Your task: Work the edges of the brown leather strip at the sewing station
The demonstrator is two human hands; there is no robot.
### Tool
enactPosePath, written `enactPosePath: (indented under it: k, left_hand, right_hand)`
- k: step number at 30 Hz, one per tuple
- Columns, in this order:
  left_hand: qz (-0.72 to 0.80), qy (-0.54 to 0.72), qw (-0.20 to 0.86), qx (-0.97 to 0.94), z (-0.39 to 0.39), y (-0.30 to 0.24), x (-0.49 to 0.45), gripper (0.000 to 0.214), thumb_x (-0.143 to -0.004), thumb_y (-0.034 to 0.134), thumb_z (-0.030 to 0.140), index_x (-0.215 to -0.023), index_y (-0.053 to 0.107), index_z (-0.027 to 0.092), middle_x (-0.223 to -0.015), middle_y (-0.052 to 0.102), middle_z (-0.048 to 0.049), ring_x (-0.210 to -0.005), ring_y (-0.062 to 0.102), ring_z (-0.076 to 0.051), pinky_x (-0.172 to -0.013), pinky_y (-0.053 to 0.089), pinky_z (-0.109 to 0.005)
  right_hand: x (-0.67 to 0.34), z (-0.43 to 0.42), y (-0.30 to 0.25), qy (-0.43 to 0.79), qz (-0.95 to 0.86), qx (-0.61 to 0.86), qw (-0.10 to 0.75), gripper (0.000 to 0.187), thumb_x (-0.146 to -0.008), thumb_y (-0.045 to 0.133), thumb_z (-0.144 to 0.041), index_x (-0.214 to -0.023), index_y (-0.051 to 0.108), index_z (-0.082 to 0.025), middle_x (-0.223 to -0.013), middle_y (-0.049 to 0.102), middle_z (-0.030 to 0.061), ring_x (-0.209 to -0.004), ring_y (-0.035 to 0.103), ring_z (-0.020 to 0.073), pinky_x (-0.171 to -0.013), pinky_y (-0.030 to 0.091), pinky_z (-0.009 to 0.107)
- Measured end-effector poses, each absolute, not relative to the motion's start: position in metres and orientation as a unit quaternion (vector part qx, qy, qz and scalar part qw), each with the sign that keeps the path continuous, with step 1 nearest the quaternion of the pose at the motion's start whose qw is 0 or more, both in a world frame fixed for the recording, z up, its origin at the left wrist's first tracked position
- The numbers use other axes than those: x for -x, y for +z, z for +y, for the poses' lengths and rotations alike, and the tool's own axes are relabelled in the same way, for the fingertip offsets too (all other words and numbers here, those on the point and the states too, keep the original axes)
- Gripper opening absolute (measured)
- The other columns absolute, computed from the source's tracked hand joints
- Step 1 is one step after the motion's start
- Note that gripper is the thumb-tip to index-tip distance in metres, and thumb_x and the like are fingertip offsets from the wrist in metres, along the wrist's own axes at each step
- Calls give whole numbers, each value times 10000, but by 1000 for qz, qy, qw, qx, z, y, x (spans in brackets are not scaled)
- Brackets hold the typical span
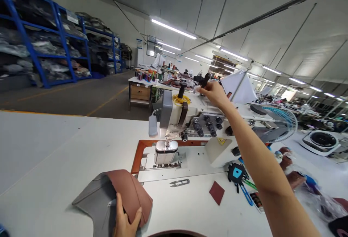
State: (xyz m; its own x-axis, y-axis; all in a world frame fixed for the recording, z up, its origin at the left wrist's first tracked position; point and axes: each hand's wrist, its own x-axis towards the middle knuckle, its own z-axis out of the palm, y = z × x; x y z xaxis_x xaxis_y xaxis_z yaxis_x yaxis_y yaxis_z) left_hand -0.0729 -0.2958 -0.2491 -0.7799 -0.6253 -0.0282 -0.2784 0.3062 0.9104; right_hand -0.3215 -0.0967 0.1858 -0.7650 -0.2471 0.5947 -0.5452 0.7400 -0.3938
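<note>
A grey-backed brown leather piece (129,193) is held at the near left of the white sewing table (54,157), with the left hand's (125,217) fingers closed on it. The right hand (214,93) is raised over the far sewing machine (187,111), fingers drawn narrow beside a black fitting (206,80); contact cannot be told.

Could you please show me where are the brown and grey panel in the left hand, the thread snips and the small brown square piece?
Brown and grey panel (132,193): head view, on its brown part, just above the left hand (125,217).
Thread snips (179,183): head view, on their middle.
Small brown square piece (216,192): head view, on its centre.
</note>
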Motion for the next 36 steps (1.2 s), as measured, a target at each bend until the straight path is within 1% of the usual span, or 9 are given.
enactPosePath:
  k: [3, 4, 6, 7, 9, 12, 15, 22, 36]
  left_hand:
    - [-745, -549, 179, -334, -301, -246, 69, 852, -795, 565, 552, -1457, 315, 78, -823, 705, -88, -882, 717, -360, -801, 561, -455]
    - [-728, -577, 176, -326, -302, -242, 69, 749, -773, 587, 554, -1353, 432, 105, -878, 724, -104, -929, 714, -352, -831, 560, -441]
    - [-691, -641, 158, -295, -302, -232, 71, 488, -746, 608, 549, -1050, 592, 167, -957, 743, -113, -978, 703, -325, -854, 553, -397]
    - [-673, -669, 147, -278, -301, -226, 73, 410, -741, 612, 546, -933, 610, 183, -947, 746, -103, -954, 700, -309, -832, 550, -376]
    - [-661, -691, 134, -259, -297, -214, 76, 354, -725, 638, 548, -764, 582, 201, -816, 720, -63, -815, 672, -267, -726, 524, -335]
    - [-691, -670, 112, -248, -288, -199, 78, 417, -686, 665, 587, -652, 492, 209, -612, 559, 9, -614, 518, -182, -574, 401, -283]
    - [-714, -660, 73, -223, -279, -187, 78, 442, -675, 644, 608, -668, 500, 191, -623, 505, 21, -607, 438, -149, -573, 360, -270]
    - [-741, -632, 54, -220, -270, -172, 80, 420, -667, 569, 613, -629, 443, 214, -592, 398, 51, -589, 337, -131, -556, 276, -267]
    - [-774, -597, 51, -204, -271, -164, 76, 390, -730, 511, 590, -637, 354, 245, -592, 272, 82, -570, 219, -116, -542, 213, -275]
  right_hand:
    - [291, -89, 178, 403, -797, -242, 380, 207, -906, 583, -260, -781, 597, -96, -652, 576, 10, -550, 454, 54, -603, 355, 286]
    - [273, -84, 165, 469, -728, -260, 427, 198, -909, 581, -283, -782, 561, -133, -648, 560, -2, -522, 457, 47, -545, 340, 258]
    - [230, -77, 119, 616, -599, -290, 422, 265, -913, 592, -336, -714, 469, -213, -548, 484, -47, -404, 445, 57, -383, 236, 212]
    - [208, -77, 87, 675, -578, -270, 371, 290, -927, 582, -384, -714, 469, -223, -486, 490, -51, -339, 400, 62, -328, 207, 203]
    - [170, -85, 8, 763, -586, -216, 167, 336, -846, 676, -452, -705, 474, -224, -465, 530, -44, -311, 432, 93, -269, 240, 187]
    - [140, -111, -106, 803, -593, -48, -42, 491, -815, 635, -647, -684, 507, -191, -486, 592, 6, -333, 493, 119, -275, 366, 211]
    - [136, -135, -169, 820, -564, 28, -94, 540, -787, 638, -697, -759, 561, -163, -545, 626, 13, -410, 551, 123, -377, 504, 249]
    - [134, -134, -181, 804, -589, 0, -87, 463, -796, 714, -596, -797, 529, -171, -577, 616, -28, -418, 563, 105, -422, 534, 244]
    - [131, -135, -188, 789, -602, -47, -109, 409, -867, 656, -556, -826, 495, -182, -655, 700, 21, -459, 605, 122, -476, 535, 262]
